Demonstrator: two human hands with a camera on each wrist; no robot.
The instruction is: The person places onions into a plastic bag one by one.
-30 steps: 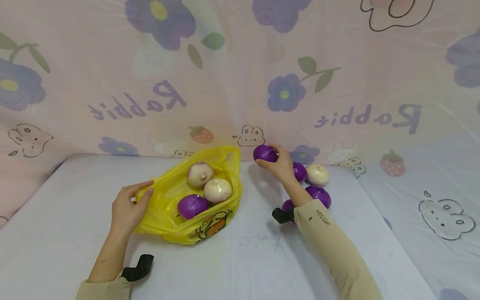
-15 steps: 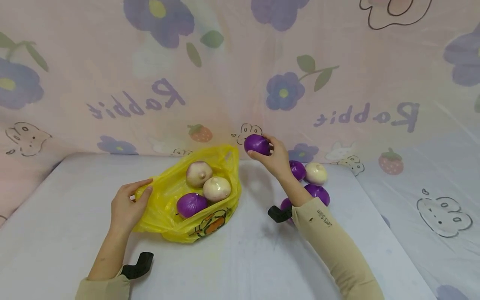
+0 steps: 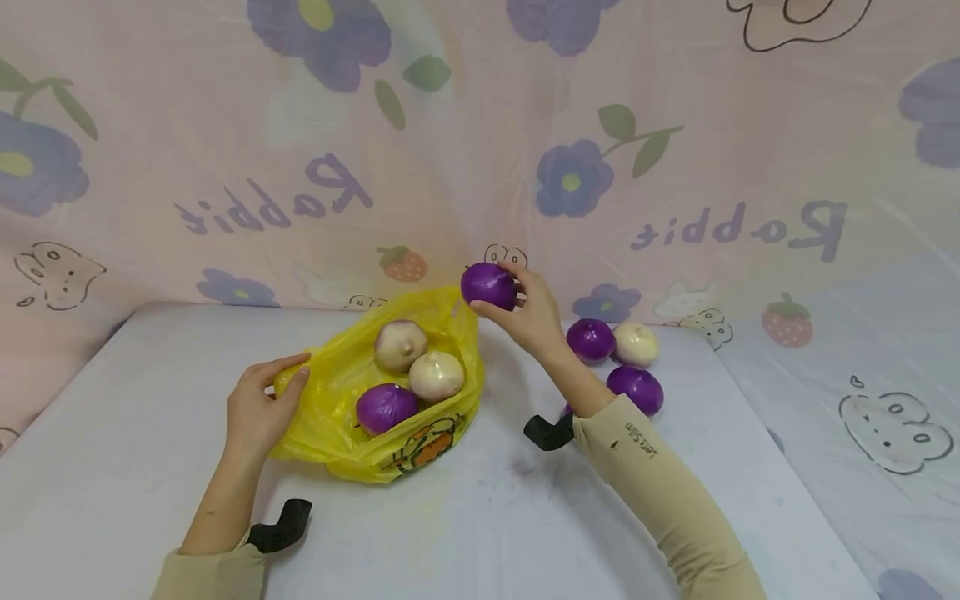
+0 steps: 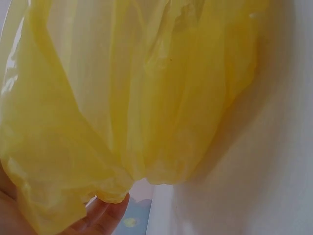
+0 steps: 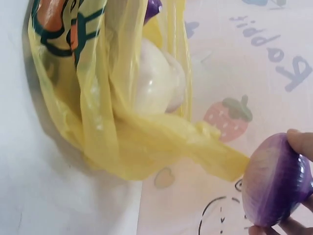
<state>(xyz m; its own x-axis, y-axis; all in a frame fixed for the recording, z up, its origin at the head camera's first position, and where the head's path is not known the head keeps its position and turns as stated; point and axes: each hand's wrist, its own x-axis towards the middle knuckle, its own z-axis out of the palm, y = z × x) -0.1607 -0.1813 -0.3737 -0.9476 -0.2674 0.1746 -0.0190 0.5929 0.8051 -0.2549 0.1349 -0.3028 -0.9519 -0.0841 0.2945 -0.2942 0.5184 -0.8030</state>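
A yellow plastic bag (image 3: pixel 322 425) lies with its mouth spread on the white table. My left hand (image 3: pixel 258 408) pinches the bag's left rim between thumb and fingers; the left wrist view is mostly filled by yellow film. Inside sit a purple onion (image 3: pixel 386 408) and two pale onions (image 3: pixel 401 345). My right hand (image 3: pixel 534 321) grips another purple onion (image 3: pixel 487 286), raised at the bag's right rim. In the right wrist view, this onion (image 5: pixel 274 181) overlaps the tip of the bag's edge; whether they touch I cannot tell.
Right of the bag, behind my right forearm, rest two purple onions (image 3: pixel 590 340) and a white onion (image 3: pixel 637 344). Another purple one there is almost hidden by the wrist. A printed cloth backdrop (image 3: pixel 480 150) rises behind the table (image 3: pixel 465 533).
My right hand has carried the purple onion left and upward, from beside the loose onions to the bag's right rim. My left hand keeps its hold on the bag.
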